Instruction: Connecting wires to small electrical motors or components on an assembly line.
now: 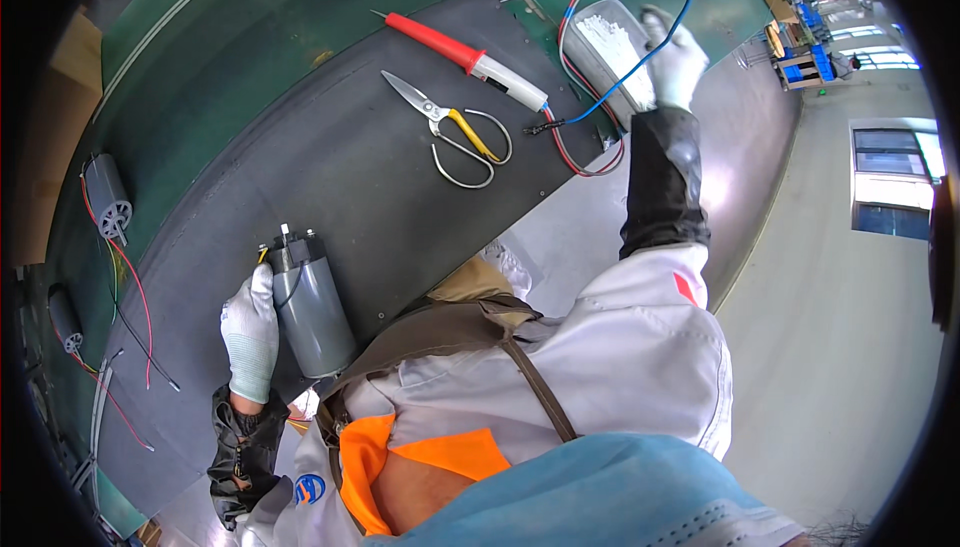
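A grey cylindrical motor (318, 325) stands on the dark mat near its front edge, its shaft and black end cap pointing away from me. My left hand (250, 327), in a white glove, is closed against the motor's left side, thumb at the cap beside a short yellow wire. To the far right, my right hand (677, 62), also gloved, is over the right rim of a grey tray (636, 97) holding small white pieces (608, 37). Its fingers curl together; what they hold, if anything, is hidden.
Yellow-handled scissors (460, 132) and a red-and-white pen-shaped tool (465, 59) with a cable lie on the mat (250, 197). A blue cable (640, 62) crosses the tray. Two more motors, a larger (105, 187) and a smaller (64, 319), lie at the left with loose wires.
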Demonstrator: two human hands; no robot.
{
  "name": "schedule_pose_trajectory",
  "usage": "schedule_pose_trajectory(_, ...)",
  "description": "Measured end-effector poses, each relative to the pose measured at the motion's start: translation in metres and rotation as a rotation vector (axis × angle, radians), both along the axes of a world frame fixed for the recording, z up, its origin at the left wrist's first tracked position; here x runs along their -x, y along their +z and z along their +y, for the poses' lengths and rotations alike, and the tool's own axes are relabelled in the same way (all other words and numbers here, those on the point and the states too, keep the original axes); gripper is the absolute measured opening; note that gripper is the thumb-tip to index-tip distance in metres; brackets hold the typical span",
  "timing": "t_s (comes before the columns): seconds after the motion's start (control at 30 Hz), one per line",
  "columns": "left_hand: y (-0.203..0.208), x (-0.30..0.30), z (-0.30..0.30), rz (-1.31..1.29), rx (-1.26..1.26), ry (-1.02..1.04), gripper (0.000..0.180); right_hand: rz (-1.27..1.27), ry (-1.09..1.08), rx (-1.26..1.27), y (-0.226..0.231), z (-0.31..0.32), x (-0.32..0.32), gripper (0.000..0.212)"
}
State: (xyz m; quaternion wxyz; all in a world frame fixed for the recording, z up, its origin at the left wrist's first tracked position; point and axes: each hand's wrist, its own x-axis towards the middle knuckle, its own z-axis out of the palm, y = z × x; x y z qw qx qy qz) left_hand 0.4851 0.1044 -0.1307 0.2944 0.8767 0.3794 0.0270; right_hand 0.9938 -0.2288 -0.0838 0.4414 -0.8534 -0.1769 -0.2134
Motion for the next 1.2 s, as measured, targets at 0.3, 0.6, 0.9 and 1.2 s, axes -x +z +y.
schedule_pose_trajectory(0.3,0.031,-0.007,0.026,0.114,0.258,-0.196,0.054,0.425,0.699,-0.44,0.044,0.032,0.179,0.03)
schedule_pose_trajectory(0.6,0.064,0.014,0.045,0.077,0.8,0.006,0.06,1.193,1.38,-0.446,-0.044,0.208,0.331,0.022)
schedule_pose_trajectory(0.9,0.085,0.017,0.034,0.071,1.074,0.237,0.052,-0.248,1.781,0.116,-0.055,0.217,0.324,0.023)
schedule_pose_trajectory(1.2,0.056,0.012,0.016,-0.139,0.957,0.448,0.037,-0.289,1.831,0.139,-0.052,0.228,0.324,0.021)
